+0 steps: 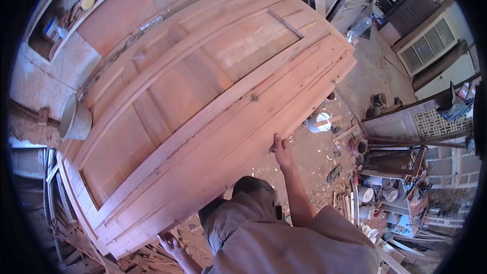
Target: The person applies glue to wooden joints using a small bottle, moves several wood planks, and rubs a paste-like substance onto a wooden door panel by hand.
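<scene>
A wide, pale wooden board (223, 157) lies along the near side of a large panelled wooden door (187, 71), both slanting from lower left to upper right. My right hand (284, 155) is closed at the board's near edge, fingertips up against it; part of its grip is hidden. Farther left, at the same edge, my left hand (172, 247) has its fingers curled against the wood near the board's left end. My grey shirt and the dark clothing below it hide part of the near edge between the hands.
A grey bucket (77, 119) stands by the door's left end. To the right, a white bucket (319, 122) sits on the shaving-strewn floor. Cluttered shelves (401, 200), a glazed white frame (426, 45) and a latticed panel (436, 122) are beyond. Scrap wood lies lower left.
</scene>
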Motion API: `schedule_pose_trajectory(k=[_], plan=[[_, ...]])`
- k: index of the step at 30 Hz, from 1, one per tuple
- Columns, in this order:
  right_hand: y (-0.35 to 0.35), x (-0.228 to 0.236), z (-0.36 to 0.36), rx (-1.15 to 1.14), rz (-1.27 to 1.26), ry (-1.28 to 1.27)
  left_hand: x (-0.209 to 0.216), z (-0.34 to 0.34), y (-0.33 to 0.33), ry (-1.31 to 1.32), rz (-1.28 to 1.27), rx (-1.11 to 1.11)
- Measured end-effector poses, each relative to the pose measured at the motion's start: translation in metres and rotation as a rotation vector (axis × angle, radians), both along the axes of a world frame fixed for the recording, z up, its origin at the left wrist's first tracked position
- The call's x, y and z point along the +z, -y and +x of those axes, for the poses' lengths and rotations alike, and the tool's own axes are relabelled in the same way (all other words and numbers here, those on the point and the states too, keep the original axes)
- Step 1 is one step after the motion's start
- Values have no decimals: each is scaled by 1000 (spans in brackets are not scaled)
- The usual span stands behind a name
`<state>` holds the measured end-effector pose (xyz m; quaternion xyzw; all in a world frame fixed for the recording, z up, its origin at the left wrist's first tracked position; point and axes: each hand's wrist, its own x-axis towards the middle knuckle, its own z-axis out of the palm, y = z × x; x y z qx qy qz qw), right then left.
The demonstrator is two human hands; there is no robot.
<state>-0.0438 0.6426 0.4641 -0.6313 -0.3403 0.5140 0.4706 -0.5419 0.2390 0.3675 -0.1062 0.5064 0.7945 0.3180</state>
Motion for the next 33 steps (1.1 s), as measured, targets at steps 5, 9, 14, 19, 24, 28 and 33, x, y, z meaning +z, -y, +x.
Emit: schedule_pose_trajectory(k=[5, 9, 14, 19, 24, 28, 33], plan=[[1, -8, 8, -37, 6, 70, 55, 41, -54, 41, -172, 108], [-1, -18, 1, -24, 17, 43, 43, 28, -40, -8, -152, 134], [0, -29, -1, -105, 103, 14, 57, 34, -53, 34, -101, 175], [2, -9, -11, -77, 68, -100, 49, 27, -42, 83, -59, 176], [4, -5, -8, -93, 79, -78, 33, 29, -44, 23, -58, 187], [4, -6, -4, -30, 90, 0, 42, 33, -44, 82, -71, 239], [4, -10, -1, 15, 111, 42, 51, 34, -59, 113, -91, 209]])
